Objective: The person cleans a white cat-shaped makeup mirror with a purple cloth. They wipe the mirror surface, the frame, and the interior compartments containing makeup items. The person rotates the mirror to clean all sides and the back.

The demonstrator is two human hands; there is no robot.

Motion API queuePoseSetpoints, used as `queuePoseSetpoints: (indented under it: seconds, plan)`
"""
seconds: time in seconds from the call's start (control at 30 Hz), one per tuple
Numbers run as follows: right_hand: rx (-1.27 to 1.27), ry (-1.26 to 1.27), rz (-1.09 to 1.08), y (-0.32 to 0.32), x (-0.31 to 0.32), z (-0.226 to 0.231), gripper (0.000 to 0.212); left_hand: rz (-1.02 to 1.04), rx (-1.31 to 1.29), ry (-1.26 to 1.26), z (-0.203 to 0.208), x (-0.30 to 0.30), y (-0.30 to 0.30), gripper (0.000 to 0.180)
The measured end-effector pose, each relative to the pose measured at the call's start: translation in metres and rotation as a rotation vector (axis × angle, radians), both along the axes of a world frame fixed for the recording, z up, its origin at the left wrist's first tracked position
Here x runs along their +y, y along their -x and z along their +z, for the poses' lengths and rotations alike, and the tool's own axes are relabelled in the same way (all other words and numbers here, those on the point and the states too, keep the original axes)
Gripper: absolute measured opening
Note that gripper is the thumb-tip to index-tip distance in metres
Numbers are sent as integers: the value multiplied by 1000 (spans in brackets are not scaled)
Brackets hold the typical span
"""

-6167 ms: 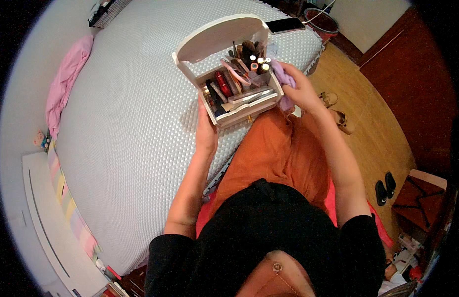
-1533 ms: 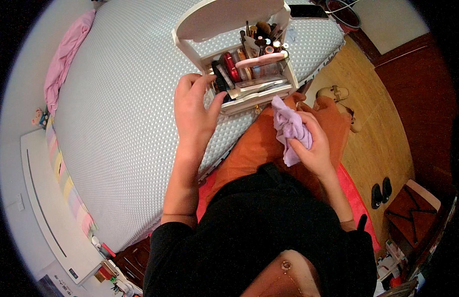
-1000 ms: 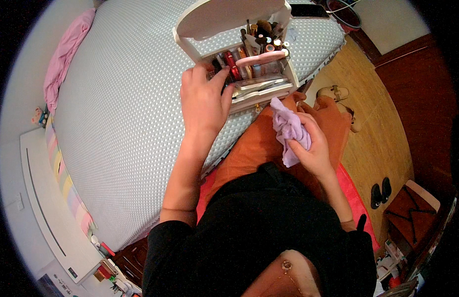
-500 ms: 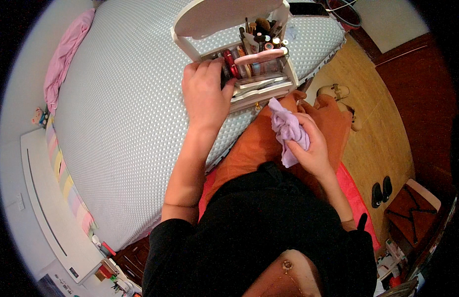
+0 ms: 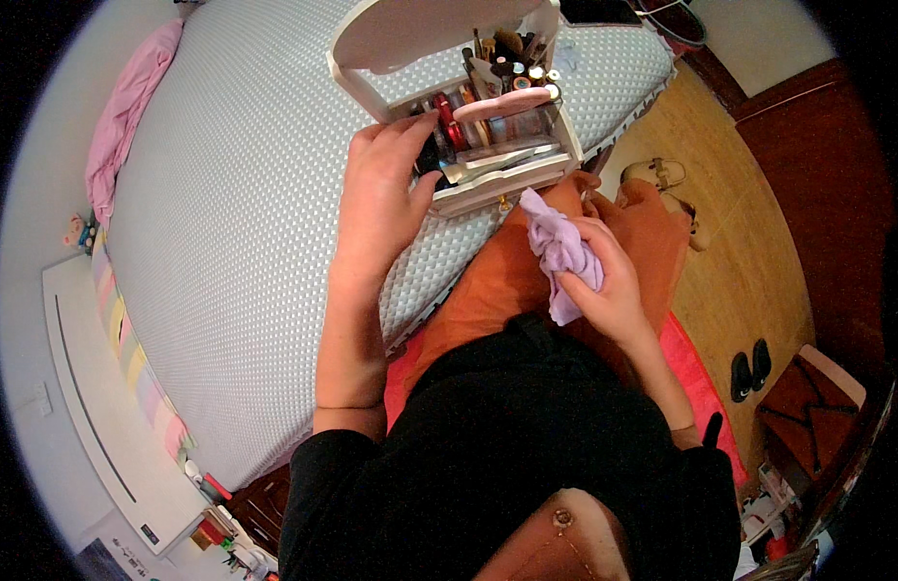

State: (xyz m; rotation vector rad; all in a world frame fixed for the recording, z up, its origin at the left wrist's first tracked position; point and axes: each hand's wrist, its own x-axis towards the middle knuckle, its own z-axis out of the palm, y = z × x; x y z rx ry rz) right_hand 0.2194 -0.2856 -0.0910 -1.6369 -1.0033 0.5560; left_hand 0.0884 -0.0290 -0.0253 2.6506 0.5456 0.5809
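Observation:
My left hand (image 5: 379, 184) is at the left end of a white cosmetics organizer (image 5: 502, 194). Its fingers reach over the left side and the thumb stands apart near the front corner; I see nothing held between them. Dark items lie beside the fingertips, partly hidden. Inside the organizer are red tubes (image 5: 449, 121), makeup brushes (image 5: 507, 46), small bottles and flat items behind a clear front. A pink rounded piece (image 5: 502, 104) lies across the top. Over my lap, my right hand (image 5: 609, 281) is closed around a crumpled lilac cloth (image 5: 562, 254).
The organizer stands on a bed with a pale textured cover (image 5: 246, 213). A pink cloth (image 5: 134, 107) hangs at its far left edge. Right of my legs, beige shoes (image 5: 652, 174) and black slippers (image 5: 749, 371) lie on the wooden floor, near a folding stool (image 5: 812, 407).
My left hand has drawn slightly left and back, its thumb now farther from the fingers. The organizer appears slightly farther left. My right hand still holds the cloth in nearly the same place.

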Motion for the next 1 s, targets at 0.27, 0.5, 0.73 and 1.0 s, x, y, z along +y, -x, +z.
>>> queuePoseSetpoints:
  seconds: [0.27, 0.5, 0.73, 1.0]
  plan:
    - [-16, 20, 8, 0, -2, 0, 51, -49, -26, -49, -1, 3, -1, 53]
    - [11, 15, 12, 2, -2, -3, 49, -44, -83, -81, -13, 8, -2, 49]
    - [12, 26, 10, 3, -3, -4, 49, -18, -25, -84, -12, 6, -4, 56]
    - [14, 10, 11, 3, -5, -7, 50, 2, -60, 45, -6, 2, 1, 52]
